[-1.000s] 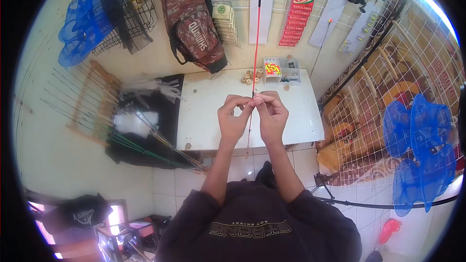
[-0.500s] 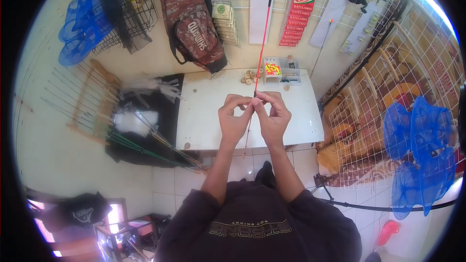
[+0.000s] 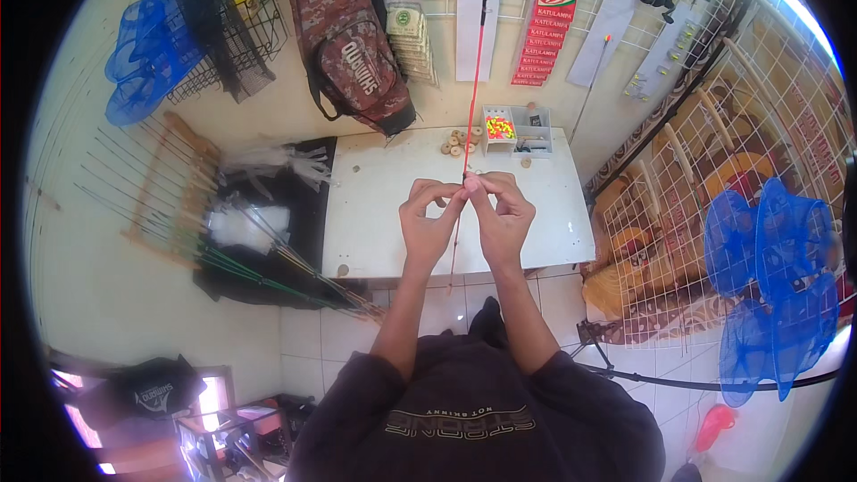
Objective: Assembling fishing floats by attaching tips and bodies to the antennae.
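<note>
I am pinching the thin red rod [image 3: 476, 71] with both hands above the white bench [image 3: 375, 214], the rod rising upright from my fingers toward the wall grid. Starting at the left, my left hand [image 3: 430, 228] is curling its grip so that thumb and forefinger are pressing together against the rod's lower part. Just beside it, touching, my right hand [image 3: 502, 219] is closing its grip on the same spot. Further right, a small compartment box [image 3: 516, 129] is sitting at the bench's far edge.
</note>
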A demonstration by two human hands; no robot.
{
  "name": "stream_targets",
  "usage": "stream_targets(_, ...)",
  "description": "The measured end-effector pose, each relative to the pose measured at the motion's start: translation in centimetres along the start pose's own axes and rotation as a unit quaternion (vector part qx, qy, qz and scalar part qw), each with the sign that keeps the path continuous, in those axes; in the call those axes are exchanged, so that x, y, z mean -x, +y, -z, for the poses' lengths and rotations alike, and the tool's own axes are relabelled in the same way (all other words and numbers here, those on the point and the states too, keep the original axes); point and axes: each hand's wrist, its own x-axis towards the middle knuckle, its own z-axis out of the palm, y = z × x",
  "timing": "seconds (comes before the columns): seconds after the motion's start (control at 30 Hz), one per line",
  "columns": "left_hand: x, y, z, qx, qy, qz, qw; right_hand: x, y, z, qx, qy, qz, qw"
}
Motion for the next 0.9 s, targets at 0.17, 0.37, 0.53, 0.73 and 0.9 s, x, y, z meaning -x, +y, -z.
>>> stream_targets(0.17,0.2,-0.4,0.0,-0.008,0.003,0.006,1.000,-0.2,0.0,0.2,0.007,-0.008,-0.013,1.000)
stream_targets(0.37,0.6,-1.2,-0.1,-0.031,-0.018,0.012,0.999,-0.1,0.1,0.2,0.047,0.006,-0.023,0.999)
stream_targets(0.53,0.8,-1.6,-0.2,-0.011,-0.010,0.016,1.000,-0.2,0.3,0.0,0.080,0.004,0.002,0.997)
stream_targets(0.73,0.8,-1.6,-0.1,-0.026,-0.017,0.017,0.999,-1.0,-0.4,-0.7,0.023,0.009,-0.027,0.999)
stream_targets(0.9,0.9,-1.7,0.6,-0.038,-0.014,0.016,0.999,-0.8,-0.6,-1.1,0.010,-0.001,-0.044,0.999)
